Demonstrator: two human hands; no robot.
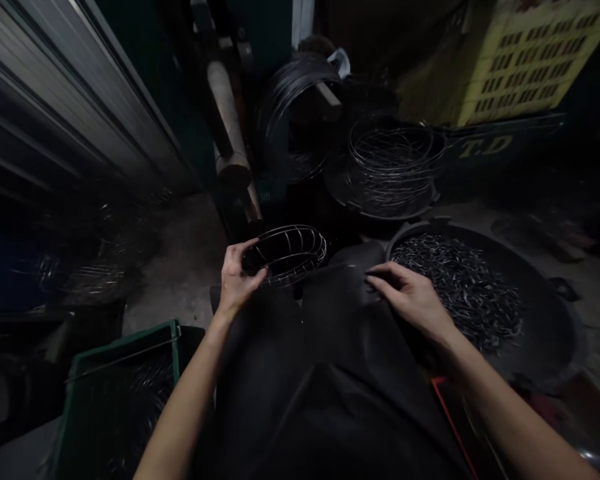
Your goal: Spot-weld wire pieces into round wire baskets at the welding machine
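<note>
Pretty dim workshop here. Grey concrete floor (155, 293) is showing left of the left hand's fingers, and a ribbed metal wall (70, 87) is rising beyond them, up and to the left. A smooth black apron (305, 373) is covering the lap, filling the space between and below both sets of fingers.

The left hand (235, 280) is holding a round silver wire cage (295, 250) by its near-left edge, thumb and fingers curling around the rim, so the cage is sitting just right of those fingers. The right hand (413, 290) is hovering at the apron's far edge with its fingertips nearly together; can't tell if they're pinching anything tiny.

Containers: just right of the right fingers, a wide, shallow black round basin (545, 333) is holding a heap of small bent dark metal pieces (460, 287). Beyond those fingers, a dark round tray (380, 215) is carrying a loose silver wire coil (395, 160). Farther up and right, a yellow slotted plastic crate (530, 63) is resting. Below and left of the left fingers, a green plastic crate (125, 340) is holding dark, wiry stuff, too murky to make out.
</note>
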